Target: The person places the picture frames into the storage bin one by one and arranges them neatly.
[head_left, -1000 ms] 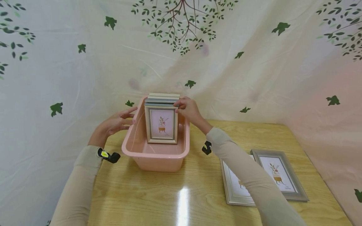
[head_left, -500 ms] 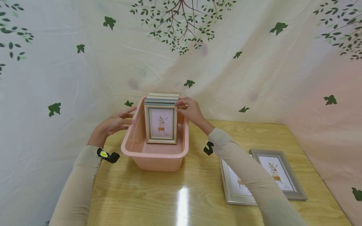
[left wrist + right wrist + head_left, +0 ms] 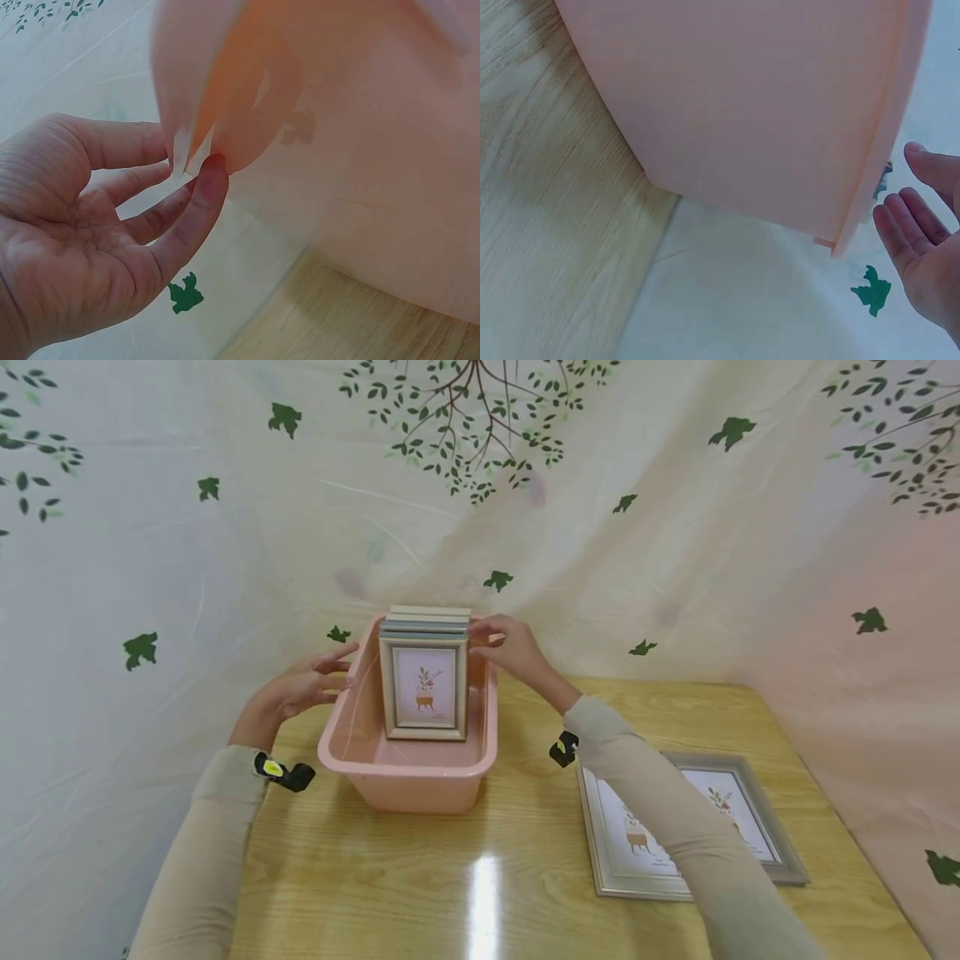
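Observation:
A pink plastic basin [image 3: 408,789] stands on the table. Several picture frames are lined up upright inside it; the front one, a champagne-coloured picture frame [image 3: 388,693], shows a potted-plant print. My left hand [image 3: 303,687] is at the basin's left side, its extended fingers touching the rim, as the left wrist view [image 3: 97,217] also shows. By the frames' upper right corner is my right hand [image 3: 517,652], over the basin's right rim. Its thumb and fingers are apart with nothing between them, and in the right wrist view the right hand [image 3: 930,247] appears beside the rim.
Two more picture frames lie flat and overlapping at the right: a silver one [image 3: 600,860] and a grey one [image 3: 783,852], partly under my right forearm. A wooden table [image 3: 360,885] carries everything. Behind it hangs a pale curtain [image 3: 262,543] printed with leaves and birds.
My right hand has let go of the front picture frame's upper corner and moved slightly right, fingers parting. My left hand stays at the basin's rim.

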Demonstrator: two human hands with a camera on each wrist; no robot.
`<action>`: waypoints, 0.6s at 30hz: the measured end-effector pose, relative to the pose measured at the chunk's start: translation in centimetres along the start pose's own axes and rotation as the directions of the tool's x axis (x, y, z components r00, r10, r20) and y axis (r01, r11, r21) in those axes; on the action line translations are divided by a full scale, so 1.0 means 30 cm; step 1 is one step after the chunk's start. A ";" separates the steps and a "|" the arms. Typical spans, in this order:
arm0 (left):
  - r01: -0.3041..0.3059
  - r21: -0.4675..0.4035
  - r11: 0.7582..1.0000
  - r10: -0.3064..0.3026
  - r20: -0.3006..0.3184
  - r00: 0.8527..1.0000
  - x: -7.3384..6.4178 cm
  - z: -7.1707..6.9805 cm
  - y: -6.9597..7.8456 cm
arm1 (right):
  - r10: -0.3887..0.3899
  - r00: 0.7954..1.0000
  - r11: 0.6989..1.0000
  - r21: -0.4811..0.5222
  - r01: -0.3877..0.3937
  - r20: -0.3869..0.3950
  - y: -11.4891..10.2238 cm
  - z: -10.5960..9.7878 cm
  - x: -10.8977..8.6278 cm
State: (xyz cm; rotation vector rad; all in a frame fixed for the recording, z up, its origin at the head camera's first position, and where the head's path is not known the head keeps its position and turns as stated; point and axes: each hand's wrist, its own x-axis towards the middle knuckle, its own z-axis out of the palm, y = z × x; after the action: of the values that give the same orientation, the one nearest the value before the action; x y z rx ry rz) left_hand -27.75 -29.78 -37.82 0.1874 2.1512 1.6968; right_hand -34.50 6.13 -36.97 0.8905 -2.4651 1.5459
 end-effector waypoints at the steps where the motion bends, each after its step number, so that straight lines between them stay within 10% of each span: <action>1: 0.001 -0.002 1.000 -0.001 -0.001 1.000 0.000 0.000 0.000 | -0.004 1.000 1.000 -0.001 0.004 0.007 -0.004 -0.008 -0.004; 18: 0.007 -0.012 1.000 -0.007 0.014 1.000 -0.007 0.009 0.017 | 0.038 0.992 0.989 -0.148 -0.020 0.119 0.047 -0.184 -0.142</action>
State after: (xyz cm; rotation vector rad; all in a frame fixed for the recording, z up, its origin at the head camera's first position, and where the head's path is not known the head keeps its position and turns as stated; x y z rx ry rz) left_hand -27.53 -29.48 -37.33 0.1876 2.1288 1.6992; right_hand -32.91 13.07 -37.04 0.9550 -2.6467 1.3337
